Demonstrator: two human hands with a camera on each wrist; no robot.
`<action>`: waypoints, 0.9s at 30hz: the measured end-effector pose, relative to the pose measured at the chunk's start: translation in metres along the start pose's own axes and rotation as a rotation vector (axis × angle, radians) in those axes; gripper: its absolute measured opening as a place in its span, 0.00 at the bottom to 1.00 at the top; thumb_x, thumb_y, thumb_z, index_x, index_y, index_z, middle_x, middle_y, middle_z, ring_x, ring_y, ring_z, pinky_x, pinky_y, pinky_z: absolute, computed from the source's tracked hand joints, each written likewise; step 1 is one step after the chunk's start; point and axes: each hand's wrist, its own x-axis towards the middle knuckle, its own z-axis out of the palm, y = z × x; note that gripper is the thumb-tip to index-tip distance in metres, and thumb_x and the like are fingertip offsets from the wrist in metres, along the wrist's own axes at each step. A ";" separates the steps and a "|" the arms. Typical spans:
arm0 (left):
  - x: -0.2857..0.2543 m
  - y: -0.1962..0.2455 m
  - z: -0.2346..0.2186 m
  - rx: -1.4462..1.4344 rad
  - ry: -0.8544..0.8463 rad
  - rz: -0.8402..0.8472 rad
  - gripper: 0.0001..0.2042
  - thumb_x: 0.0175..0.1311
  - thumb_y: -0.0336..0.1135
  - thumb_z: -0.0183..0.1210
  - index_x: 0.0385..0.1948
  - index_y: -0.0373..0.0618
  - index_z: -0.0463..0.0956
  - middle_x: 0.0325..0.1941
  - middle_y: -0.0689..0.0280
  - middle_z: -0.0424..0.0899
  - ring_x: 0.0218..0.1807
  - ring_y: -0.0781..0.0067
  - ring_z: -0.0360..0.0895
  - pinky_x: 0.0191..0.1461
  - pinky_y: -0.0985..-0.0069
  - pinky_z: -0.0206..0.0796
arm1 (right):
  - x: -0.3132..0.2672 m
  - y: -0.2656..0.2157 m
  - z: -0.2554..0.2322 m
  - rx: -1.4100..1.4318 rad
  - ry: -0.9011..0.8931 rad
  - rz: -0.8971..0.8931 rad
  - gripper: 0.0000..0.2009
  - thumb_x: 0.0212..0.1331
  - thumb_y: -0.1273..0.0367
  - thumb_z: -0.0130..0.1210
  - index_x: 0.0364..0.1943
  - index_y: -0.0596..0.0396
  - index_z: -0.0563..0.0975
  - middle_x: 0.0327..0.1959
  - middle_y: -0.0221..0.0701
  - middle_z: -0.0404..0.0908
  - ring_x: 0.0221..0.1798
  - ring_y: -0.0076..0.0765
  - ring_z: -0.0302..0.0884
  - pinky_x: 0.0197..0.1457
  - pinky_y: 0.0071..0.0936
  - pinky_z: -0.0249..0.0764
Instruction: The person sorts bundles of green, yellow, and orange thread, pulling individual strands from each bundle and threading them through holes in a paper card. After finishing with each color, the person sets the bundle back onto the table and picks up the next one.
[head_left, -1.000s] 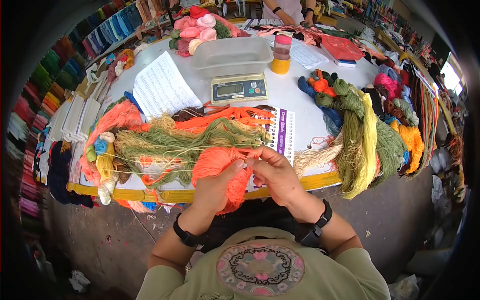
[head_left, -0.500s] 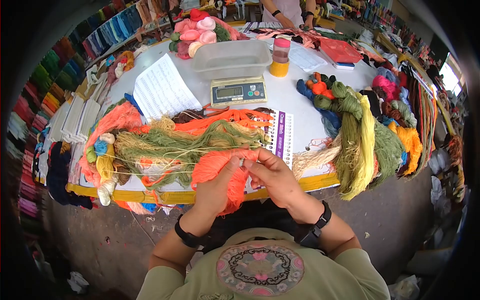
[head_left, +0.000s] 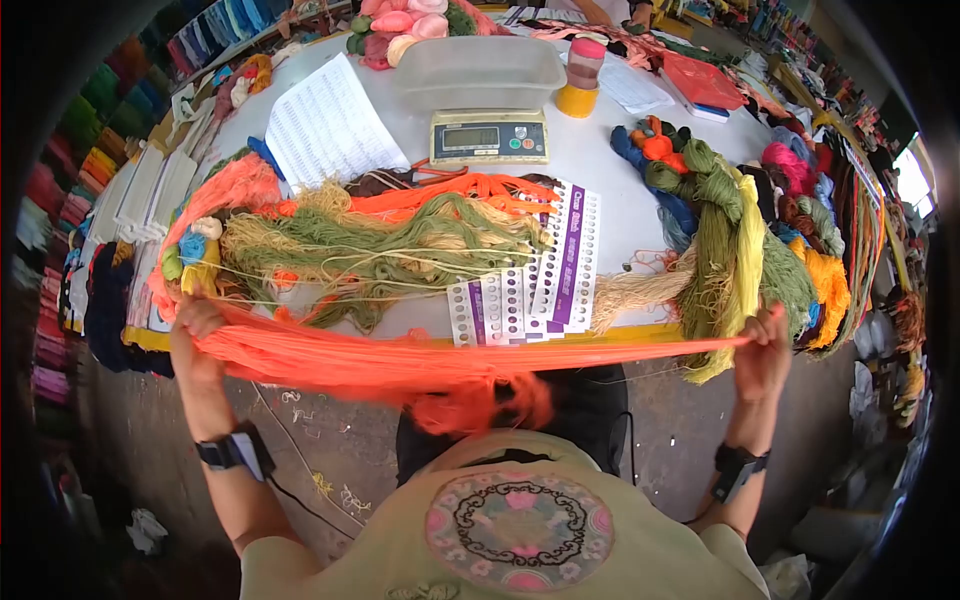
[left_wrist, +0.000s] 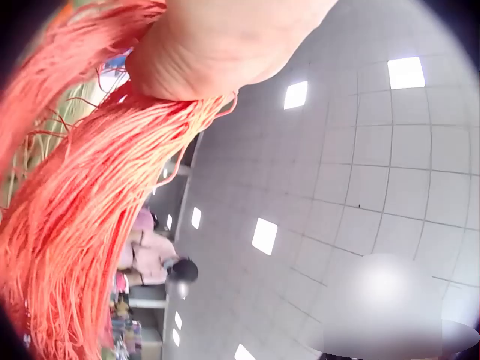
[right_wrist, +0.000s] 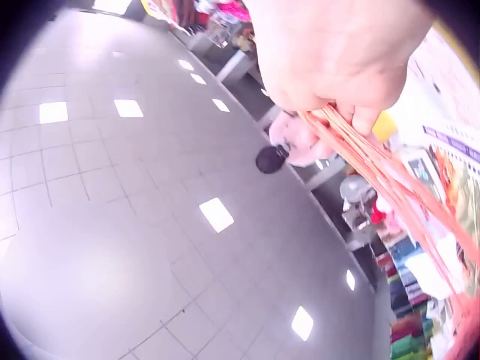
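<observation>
Setting: round white counter (head_left: 600,180) heaped with yarn, in a shop lined with shelves of coloured thread; a tiled ceiling shows in both wrist views.
Left grip: left hand (head_left: 195,325) has its fingers curled round one end of the orange skein (head_left: 400,362), out beyond the counter's left edge.
Right grip: right hand (head_left: 765,345) pinches the other end, thinned to a few strands, just below the olive and yellow hanks (head_left: 735,270).
Change: half a second ago both hands met at the body's middle over a bunched skein; now they are flung wide and the skein is drawn into a long band.
Meaning: judged from this, the skein has been opened full length, with a loose tuft hanging at its middle above the lap.
Skein's place: between the grips, along the counter's yellow rim (head_left: 620,333), in front of the colour cards (head_left: 545,285).
Open room: free space lies toward the body and floor; beyond the band, the green tangle (head_left: 380,250) and hanks could snag it.
</observation>
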 end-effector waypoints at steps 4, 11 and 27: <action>0.013 0.153 -0.093 0.321 0.215 0.401 0.11 0.72 0.29 0.41 0.44 0.35 0.72 0.16 0.78 0.57 0.16 0.85 0.53 0.21 0.87 0.50 | 0.018 -0.098 -0.096 -0.462 0.236 -0.276 0.05 0.67 0.65 0.47 0.38 0.49 0.70 0.18 0.17 0.57 0.16 0.14 0.49 0.16 0.17 0.46; -0.048 0.003 0.007 0.263 -0.089 0.336 0.17 0.72 0.38 0.46 0.55 0.37 0.66 0.25 0.76 0.70 0.17 0.90 0.57 0.19 0.89 0.53 | -0.017 -0.067 -0.038 -0.852 0.218 -0.114 0.05 0.66 0.63 0.48 0.35 0.46 0.73 0.19 0.15 0.61 0.16 0.13 0.52 0.17 0.17 0.48; 0.033 -0.269 0.043 1.751 0.089 -0.516 0.16 0.65 0.47 0.54 0.34 0.41 0.80 0.22 0.68 0.77 0.26 0.79 0.74 0.30 0.83 0.63 | 0.013 0.266 0.142 -1.377 -1.100 0.241 0.04 0.63 0.67 0.50 0.37 0.49 0.74 0.22 0.37 0.77 0.27 0.45 0.76 0.32 0.36 0.70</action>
